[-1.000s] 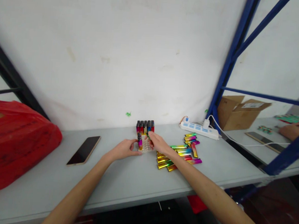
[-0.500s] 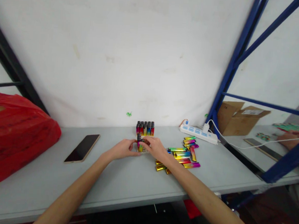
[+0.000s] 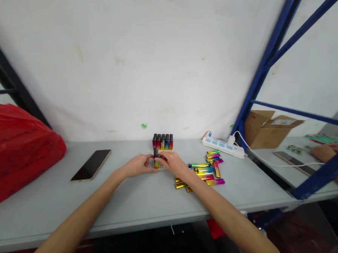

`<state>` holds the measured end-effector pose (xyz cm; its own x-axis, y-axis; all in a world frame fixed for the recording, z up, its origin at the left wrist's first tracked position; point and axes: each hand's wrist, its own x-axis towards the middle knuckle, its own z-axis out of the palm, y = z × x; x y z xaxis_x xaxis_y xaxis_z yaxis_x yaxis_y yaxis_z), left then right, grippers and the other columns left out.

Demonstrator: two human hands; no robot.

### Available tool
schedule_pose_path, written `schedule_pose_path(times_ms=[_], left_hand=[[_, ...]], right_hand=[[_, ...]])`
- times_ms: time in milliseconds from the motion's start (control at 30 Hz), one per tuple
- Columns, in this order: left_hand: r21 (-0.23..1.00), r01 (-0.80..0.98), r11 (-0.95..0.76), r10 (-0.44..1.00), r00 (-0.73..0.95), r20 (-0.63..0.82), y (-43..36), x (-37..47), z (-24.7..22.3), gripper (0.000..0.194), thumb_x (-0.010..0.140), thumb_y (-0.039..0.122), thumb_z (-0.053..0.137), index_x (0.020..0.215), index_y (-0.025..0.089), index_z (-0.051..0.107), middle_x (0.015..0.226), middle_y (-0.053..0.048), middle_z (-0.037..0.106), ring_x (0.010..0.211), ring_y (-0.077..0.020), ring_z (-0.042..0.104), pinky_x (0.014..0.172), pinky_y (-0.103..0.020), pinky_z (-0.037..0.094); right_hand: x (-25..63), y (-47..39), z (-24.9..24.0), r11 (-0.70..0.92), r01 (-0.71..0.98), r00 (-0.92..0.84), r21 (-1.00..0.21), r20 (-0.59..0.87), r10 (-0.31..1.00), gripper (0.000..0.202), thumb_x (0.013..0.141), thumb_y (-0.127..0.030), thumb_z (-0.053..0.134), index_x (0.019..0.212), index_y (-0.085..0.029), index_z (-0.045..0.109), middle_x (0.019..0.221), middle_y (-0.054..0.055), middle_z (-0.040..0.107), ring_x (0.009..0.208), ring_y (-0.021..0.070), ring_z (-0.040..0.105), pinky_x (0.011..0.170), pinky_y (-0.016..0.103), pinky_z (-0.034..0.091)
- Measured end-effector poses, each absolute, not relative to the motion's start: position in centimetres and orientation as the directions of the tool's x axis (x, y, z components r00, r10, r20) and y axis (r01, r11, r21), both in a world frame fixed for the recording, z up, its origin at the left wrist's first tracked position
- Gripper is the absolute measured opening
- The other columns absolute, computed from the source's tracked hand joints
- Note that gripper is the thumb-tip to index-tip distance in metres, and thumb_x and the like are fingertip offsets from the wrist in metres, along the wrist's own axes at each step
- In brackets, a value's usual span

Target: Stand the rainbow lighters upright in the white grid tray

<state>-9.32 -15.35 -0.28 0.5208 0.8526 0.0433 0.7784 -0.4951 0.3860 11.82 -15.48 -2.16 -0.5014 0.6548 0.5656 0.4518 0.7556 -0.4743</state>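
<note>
Both hands meet mid-worktop: the left hand [image 3: 137,165] and right hand [image 3: 171,162] are curled round one or two upright lighters [image 3: 156,159], fingers pinching them from either side. Just behind stands one packed block of lighters [image 3: 163,141], too small to count. Roughly a dozen loose lighters [image 3: 204,171] lie right of them. One phone [image 3: 91,164] and a red bag [image 3: 17,148] sit left; bare worktop [image 3: 142,200] runs to the near edge.
</note>
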Motion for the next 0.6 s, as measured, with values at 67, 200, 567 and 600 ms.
schedule_pose_path(times_ms=[67, 200, 567, 600], left_hand=[[0.390, 0.777, -0.495, 0.853, 0.519, 0.049, -15.4, -9.3, -0.3, 0.061, 0.072, 0.069, 0.065, 0.105, 0.018, 0.065, 0.067, 0.002, 0.059, 0.060, -0.0158, 0.052, 0.056, -0.025, 0.030], [0.393, 0.784, -0.480, 0.862, 0.505, 0.046, -15.3, -9.3, -0.3, 0.060, 0.071, 0.069, 0.065, 0.102, 0.019, 0.065, 0.067, 0.002, 0.060, 0.060, -0.0159, 0.052, 0.055, -0.025, 0.030], [0.397, 0.780, -0.483, 0.860, 0.507, 0.051, -15.1, -9.4, -0.6, 0.062, 0.070, 0.069, 0.066, 0.106, 0.018, 0.065, 0.066, 0.003, 0.059, 0.059, -0.0158, 0.052, 0.054, -0.025, 0.030], [0.398, 0.780, -0.483, 0.860, 0.508, 0.047, -15.1, -9.4, -0.6, 0.062, 0.070, 0.068, 0.066, 0.108, 0.018, 0.065, 0.066, 0.003, 0.059, 0.059, -0.0157, 0.052, 0.054, -0.025, 0.030]], right_hand=[[11.7, -15.5, -2.1, 0.771, 0.470, -0.530, -0.429, 0.562, 0.635, 0.031, 0.098, -0.047, 0.051, 0.097, -0.019, 0.065, 0.083, 0.006, 0.066, 0.076, 0.0173, 0.059, 0.073, 0.027, 0.043], [11.9, -15.3, -1.4, 0.752, 0.537, -0.530, -0.383, 0.540, 0.653, 0.031, 0.097, -0.047, 0.054, 0.096, -0.018, 0.065, 0.090, 0.008, 0.068, 0.083, 0.0182, 0.060, 0.078, 0.028, 0.044], [12.6, -15.9, -0.5, 0.761, 0.555, -0.582, -0.337, 0.496, 0.644, 0.025, 0.095, -0.043, 0.059, 0.090, -0.019, 0.062, 0.082, 0.005, 0.065, 0.076, 0.0171, 0.059, 0.070, 0.026, 0.040], [12.5, -16.0, -0.4, 0.759, 0.554, -0.578, -0.341, 0.498, 0.646, 0.025, 0.095, -0.043, 0.059, 0.090, -0.019, 0.062, 0.082, 0.005, 0.065, 0.076, 0.0171, 0.059, 0.070, 0.026, 0.040]])
